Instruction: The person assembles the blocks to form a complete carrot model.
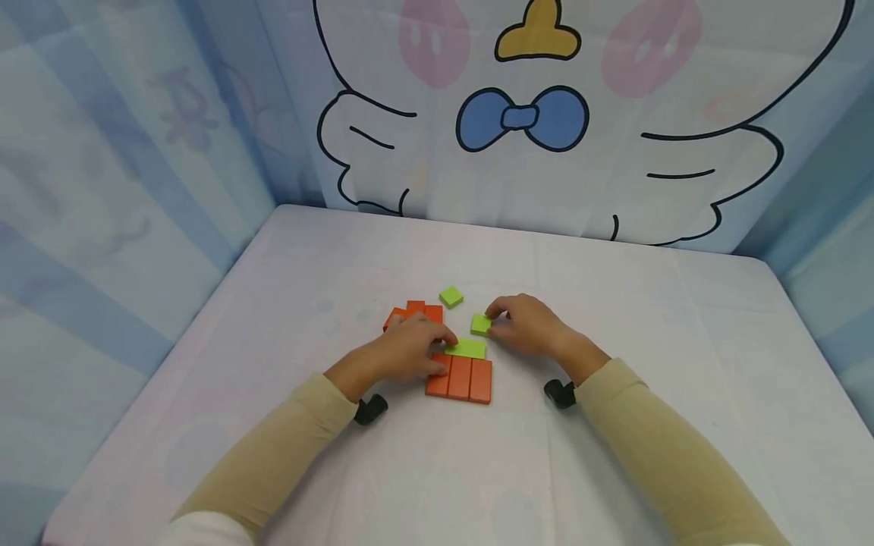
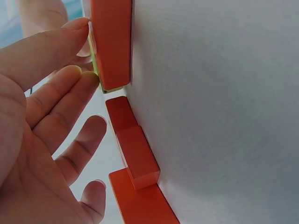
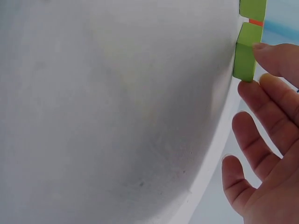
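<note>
Three orange blocks (image 1: 471, 381) lie side by side, with a longer green piece (image 1: 467, 349) along their far edge. My left hand (image 1: 408, 350) is over their left end, thumb on the leftmost orange block (image 2: 112, 44) and fingertips by the green piece. In the left wrist view its other fingers are spread loosely. A small green block (image 1: 480, 324) is just beyond the green piece, and my right hand (image 1: 531, 326) pinches its right side between thumb and index finger. The right wrist view shows the thumb on top of that green block (image 3: 246, 56).
Another green block (image 1: 451, 296) lies apart, farther back, turned like a diamond. More orange blocks (image 1: 425, 309) sit beyond my left hand, partly hidden by it. A white cloth covers the table (image 1: 614, 303); a printed curtain (image 1: 519, 182) hangs behind its far edge.
</note>
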`<state>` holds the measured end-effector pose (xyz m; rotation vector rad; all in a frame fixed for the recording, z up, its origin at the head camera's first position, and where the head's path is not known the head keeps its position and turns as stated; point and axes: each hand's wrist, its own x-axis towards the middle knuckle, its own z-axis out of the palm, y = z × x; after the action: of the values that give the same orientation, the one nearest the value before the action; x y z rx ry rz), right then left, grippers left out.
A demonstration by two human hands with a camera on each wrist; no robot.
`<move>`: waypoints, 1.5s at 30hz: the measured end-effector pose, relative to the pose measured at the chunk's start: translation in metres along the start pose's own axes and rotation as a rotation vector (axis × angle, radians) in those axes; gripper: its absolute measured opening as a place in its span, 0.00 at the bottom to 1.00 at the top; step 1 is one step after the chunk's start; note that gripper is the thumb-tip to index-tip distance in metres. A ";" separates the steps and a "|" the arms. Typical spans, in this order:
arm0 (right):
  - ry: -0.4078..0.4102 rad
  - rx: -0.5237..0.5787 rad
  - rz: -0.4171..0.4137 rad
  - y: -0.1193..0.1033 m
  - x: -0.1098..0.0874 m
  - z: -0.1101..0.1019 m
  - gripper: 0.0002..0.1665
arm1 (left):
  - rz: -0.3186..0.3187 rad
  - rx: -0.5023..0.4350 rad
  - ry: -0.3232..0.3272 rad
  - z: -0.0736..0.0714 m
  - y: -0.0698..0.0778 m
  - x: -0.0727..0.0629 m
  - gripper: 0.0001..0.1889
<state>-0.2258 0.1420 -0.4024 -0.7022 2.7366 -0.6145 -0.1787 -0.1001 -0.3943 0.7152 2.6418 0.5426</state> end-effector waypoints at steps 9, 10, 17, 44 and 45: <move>-0.002 -0.022 -0.039 -0.003 -0.007 0.001 0.18 | -0.005 -0.008 0.003 0.001 -0.001 0.001 0.21; 0.000 -0.025 -0.040 -0.003 -0.007 0.001 0.18 | -0.006 -0.007 0.004 0.001 0.000 0.001 0.21; 0.008 -0.054 -0.034 -0.001 -0.012 0.002 0.20 | -0.015 -0.003 0.008 0.000 0.001 -0.001 0.21; -0.025 0.038 -0.038 -0.001 -0.018 0.002 0.24 | -0.017 0.009 0.002 0.001 0.003 0.000 0.22; -0.027 0.037 -0.036 -0.001 -0.018 0.002 0.24 | -0.017 0.010 0.002 0.001 0.003 0.000 0.22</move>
<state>-0.2099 0.1496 -0.4018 -0.7474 2.6866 -0.6569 -0.1771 -0.0976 -0.3935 0.6952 2.6516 0.5258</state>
